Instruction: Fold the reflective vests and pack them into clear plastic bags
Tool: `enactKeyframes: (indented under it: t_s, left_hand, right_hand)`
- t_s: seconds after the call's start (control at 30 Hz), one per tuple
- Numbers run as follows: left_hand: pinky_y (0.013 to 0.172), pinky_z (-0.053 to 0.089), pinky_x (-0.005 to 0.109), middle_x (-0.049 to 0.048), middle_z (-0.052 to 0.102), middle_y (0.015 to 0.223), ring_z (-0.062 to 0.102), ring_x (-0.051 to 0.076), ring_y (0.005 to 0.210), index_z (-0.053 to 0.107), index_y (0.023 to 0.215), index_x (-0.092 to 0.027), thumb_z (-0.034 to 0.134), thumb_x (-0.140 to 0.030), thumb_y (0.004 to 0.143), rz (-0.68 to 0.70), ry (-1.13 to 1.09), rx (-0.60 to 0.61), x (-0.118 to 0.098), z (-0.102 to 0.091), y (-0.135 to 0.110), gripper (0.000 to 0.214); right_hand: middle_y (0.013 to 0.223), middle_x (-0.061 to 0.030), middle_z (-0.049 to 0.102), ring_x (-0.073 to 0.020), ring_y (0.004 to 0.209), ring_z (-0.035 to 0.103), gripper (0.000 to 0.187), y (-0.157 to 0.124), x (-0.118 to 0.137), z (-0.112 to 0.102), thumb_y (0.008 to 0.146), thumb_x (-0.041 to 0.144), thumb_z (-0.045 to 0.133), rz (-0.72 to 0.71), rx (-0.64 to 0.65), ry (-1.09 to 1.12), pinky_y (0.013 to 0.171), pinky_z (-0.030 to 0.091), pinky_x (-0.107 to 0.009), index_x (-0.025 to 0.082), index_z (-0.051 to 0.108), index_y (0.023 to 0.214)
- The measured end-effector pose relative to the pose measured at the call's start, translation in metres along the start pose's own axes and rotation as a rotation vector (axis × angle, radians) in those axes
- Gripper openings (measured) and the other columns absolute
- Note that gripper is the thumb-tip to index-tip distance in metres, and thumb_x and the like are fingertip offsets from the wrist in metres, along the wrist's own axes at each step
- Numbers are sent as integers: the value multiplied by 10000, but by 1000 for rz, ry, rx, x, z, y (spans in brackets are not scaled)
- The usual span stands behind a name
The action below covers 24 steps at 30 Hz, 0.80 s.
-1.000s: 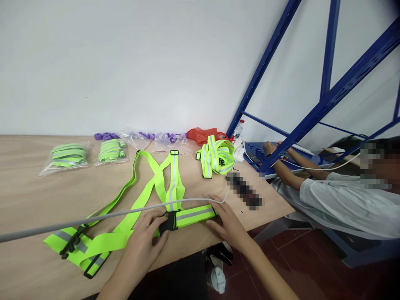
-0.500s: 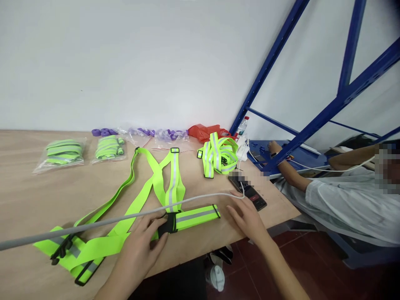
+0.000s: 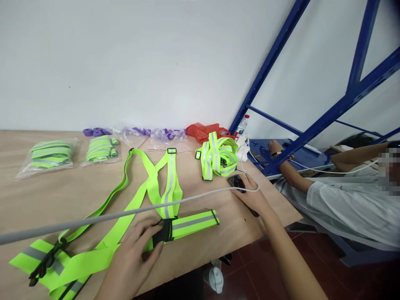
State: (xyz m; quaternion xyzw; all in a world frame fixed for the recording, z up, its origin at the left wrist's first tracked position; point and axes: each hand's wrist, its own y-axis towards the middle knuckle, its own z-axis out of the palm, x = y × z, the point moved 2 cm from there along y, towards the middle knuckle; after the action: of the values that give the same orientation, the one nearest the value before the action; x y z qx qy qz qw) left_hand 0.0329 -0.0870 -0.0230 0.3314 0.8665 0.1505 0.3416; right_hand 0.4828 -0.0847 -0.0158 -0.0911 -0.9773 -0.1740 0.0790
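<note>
A neon yellow-green reflective harness (image 3: 170, 183) with grey stripes and black buckles lies spread on the table. My left hand (image 3: 134, 250) pinches it beside a black patch (image 3: 162, 232), where the straps meet. My right hand (image 3: 253, 196) lies over a dark smartphone (image 3: 236, 182), fingers around its body, hiding most of the screen. A grey cable (image 3: 134, 212) runs across the view in front of the harness and reaches my right hand. Behind the phone sits another reflective harness (image 3: 218, 156), bundled up.
Two clear bags (image 3: 51, 153) of folded green straps stand at the left. Purple rolls (image 3: 96, 132), a red bag (image 3: 206, 131) and a water bottle (image 3: 243, 125) line the wall. Right: blue rack (image 3: 268, 66), a co-worker's arm (image 3: 293, 177). A white cup (image 3: 215, 279) is below the table edge.
My right hand has moved from beside the phone onto it and closed over it. My left hand stays at the black patch. The view has shifted slightly.
</note>
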Motion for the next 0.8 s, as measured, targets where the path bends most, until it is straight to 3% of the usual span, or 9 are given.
enactKeyframes:
  t_s: [0.17, 0.33, 0.4, 0.57, 0.8]
  left_hand:
    - [889, 611, 371, 68, 713, 1192, 699, 267, 1078, 703, 1166, -289, 602, -375, 961, -19, 19, 2, 2, 1, -1, 244]
    - [900, 608, 357, 58, 704, 1215, 688, 257, 1124, 696, 1156, -293, 601, -353, 962, -2, 6, 19, 2, 0, 0, 224]
    - [896, 610, 360, 56, 706, 1215, 691, 259, 1122, 696, 1157, -295, 600, -361, 961, 1, 18, 22, 1, -1, 0, 228]
    - [867, 620, 369, 70, 712, 1208, 708, 276, 1080, 707, 1163, -296, 594, -422, 958, -15, 73, 12, 1, -1, -1, 266]
    - [854, 620, 343, 49, 720, 1218, 717, 259, 1075, 702, 1172, -307, 597, -419, 961, -4, 60, 21, 3, 1, -2, 261]
  right_hand:
    - [1396, -133, 617, -317, 1267, 622, 636, 5, 5, -8, 850, 376, 649, -8, 32, 165, 1032, 514, -458, 241, 490, 1451]
    - [1135, -174, 742, -379, 1032, 718, 798, 8, 0, 0, 773, 481, 731, 282, 76, 8, 847, 556, -461, 152, 483, 1457]
    - [1098, -192, 742, -387, 996, 718, 814, 8, -1, 4, 752, 480, 745, 323, 66, -70, 827, 545, -458, 125, 501, 1443]
    - [1118, -181, 698, -375, 1011, 684, 807, 2, 5, 7, 708, 392, 745, 219, -32, -116, 864, 532, -472, 144, 515, 1441]
    - [1147, -163, 628, -352, 982, 651, 726, -11, 26, -4, 770, 386, 683, 110, -165, -143, 856, 549, -473, 204, 515, 1452]
